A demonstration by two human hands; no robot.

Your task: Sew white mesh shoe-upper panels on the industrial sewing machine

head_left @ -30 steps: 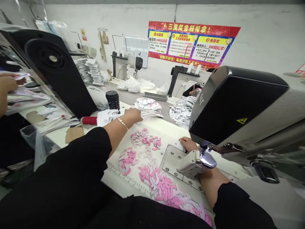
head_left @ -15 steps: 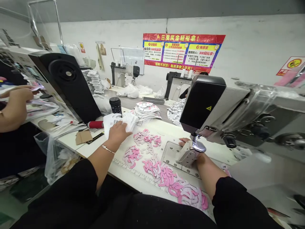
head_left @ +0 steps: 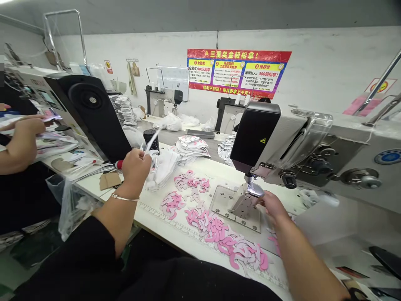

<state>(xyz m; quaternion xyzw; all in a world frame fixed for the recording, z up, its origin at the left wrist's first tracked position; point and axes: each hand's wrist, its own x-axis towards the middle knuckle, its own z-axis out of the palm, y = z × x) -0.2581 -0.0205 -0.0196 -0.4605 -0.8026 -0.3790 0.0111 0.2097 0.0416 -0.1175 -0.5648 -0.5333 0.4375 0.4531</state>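
My left hand [head_left: 136, 167] is raised above the table, pinching a thin white fabric strip [head_left: 152, 141]. Just below and to its right lies a loose bunch of white fabric pieces [head_left: 161, 169]. My right hand [head_left: 273, 205] is beside the sewing machine's presser foot [head_left: 253, 190], with nothing visible in its fingers. Pink-and-white cut pieces lie in heaps on the table, the largest [head_left: 219, 234] in front of the metal needle plate [head_left: 234, 205] and a smaller one [head_left: 191, 182] behind it.
A stack of cut pieces [head_left: 191, 149] and a black cup [head_left: 149, 140] stand behind my left hand. A red-handled tool [head_left: 118, 164] lies nearby. At far left, a co-worker's hand [head_left: 26, 134] holds papers. The sewing machine head [head_left: 255, 133] looms at right.
My left hand has lifted off the white pieces and now pinches a strip. My right hand has moved from the near side of the plate to the right of the foot. The view has shifted slightly.
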